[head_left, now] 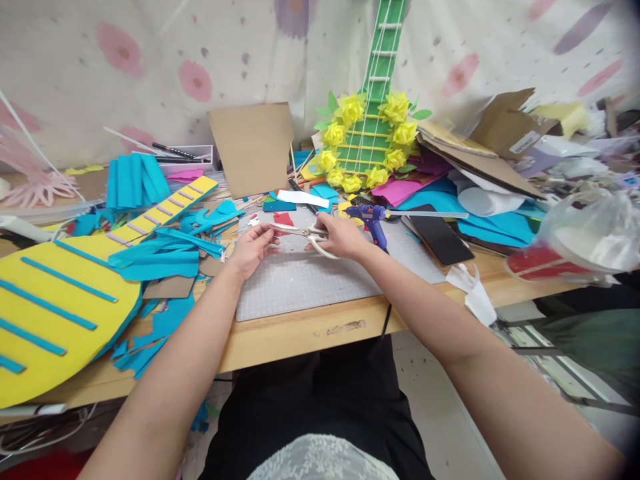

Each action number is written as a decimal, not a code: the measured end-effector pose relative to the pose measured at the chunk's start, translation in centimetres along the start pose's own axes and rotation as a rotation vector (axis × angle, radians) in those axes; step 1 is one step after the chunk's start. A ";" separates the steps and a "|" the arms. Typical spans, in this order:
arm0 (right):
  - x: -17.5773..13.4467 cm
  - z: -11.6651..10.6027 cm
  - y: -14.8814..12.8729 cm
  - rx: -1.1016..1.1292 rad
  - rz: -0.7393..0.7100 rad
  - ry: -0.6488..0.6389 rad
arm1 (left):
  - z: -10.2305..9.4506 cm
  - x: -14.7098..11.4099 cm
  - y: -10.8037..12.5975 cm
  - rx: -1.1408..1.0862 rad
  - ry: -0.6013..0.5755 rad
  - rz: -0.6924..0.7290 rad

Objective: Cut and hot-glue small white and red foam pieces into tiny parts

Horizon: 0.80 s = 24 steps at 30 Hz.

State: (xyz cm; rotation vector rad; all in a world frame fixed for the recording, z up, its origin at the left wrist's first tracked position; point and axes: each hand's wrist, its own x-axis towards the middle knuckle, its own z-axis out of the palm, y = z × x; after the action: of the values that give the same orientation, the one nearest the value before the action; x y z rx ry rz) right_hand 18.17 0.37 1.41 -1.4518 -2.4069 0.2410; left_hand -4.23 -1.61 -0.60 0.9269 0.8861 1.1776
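Note:
My right hand (341,236) is closed round the handles of a pair of scissors (300,231), whose blades point left over the grey cutting mat (300,287). At the blade tips, my left hand (254,249) has its thumb and fingertips pinched together. Whatever small piece may be between them is too small to make out. A red scrap (284,221) lies on the mat just behind the blades. Beyond it are a white strip (303,198) and a dark blue-green strip (280,207). Just behind my right hand rests a blue glue gun (373,219) with a clear glue stick in it.
A yellow guitar-shaped craft (60,300) and blue scraps (165,260) crowd the left. A green craft guitar with yellow flowers (370,143) stands behind, beside a cardboard sheet (253,147). To the right are a phone (440,237), blue sheets (480,223) and a plastic-covered tub (555,257).

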 end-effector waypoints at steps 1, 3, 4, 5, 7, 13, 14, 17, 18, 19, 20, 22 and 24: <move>0.0 0.0 0.1 -0.019 -0.003 0.004 | 0.0 0.0 0.0 0.008 -0.001 0.001; 0.0 -0.1 0.2 -0.060 -0.011 0.015 | 0.0 -0.1 0.0 0.018 -0.002 0.000; 0.1 -0.1 0.2 -0.080 -0.014 0.021 | 0.1 -0.1 0.0 0.021 -0.003 -0.001; 0.1 -0.1 0.2 -0.099 -0.017 0.027 | 0.1 -0.1 0.0 0.023 -0.003 -0.001; 0.1 -0.1 0.2 -0.140 -0.026 0.038 | 0.1 -0.1 0.0 0.024 -0.001 0.000; 0.1 -0.1 0.0 -0.227 -0.034 0.043 | 0.1 -0.1 -0.1 0.012 0.007 0.005; 0.1 -0.2 0.0 -0.231 -0.032 0.043 | 0.1 -0.1 -0.1 0.010 0.009 0.007; 0.1 -0.2 0.0 -0.232 -0.033 0.044 | 0.0 0.0 -0.1 0.006 0.013 0.010; 0.2 -0.2 0.0 -0.231 -0.036 0.044 | 0.0 0.0 -0.2 0.006 0.014 0.010; 0.1 -0.2 0.0 -0.230 -0.038 0.043 | 0.0 0.0 -0.2 0.008 0.014 0.010; 0.1 -0.2 0.0 -0.228 -0.040 0.043 | 0.0 0.0 -0.2 0.011 0.012 0.010; 0.1 -0.1 0.1 -0.222 -0.038 0.043 | 0.0 0.0 -0.2 0.019 0.007 0.010; 0.1 0.0 0.2 -0.208 -0.028 0.048 | 0.0 0.0 -0.2 0.024 0.002 0.009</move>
State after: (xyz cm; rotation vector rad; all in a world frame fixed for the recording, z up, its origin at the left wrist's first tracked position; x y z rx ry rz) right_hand 18.34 0.53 1.38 -1.4898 -2.4711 -0.0520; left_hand -4.16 -1.60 -0.78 0.9502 0.8999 1.1781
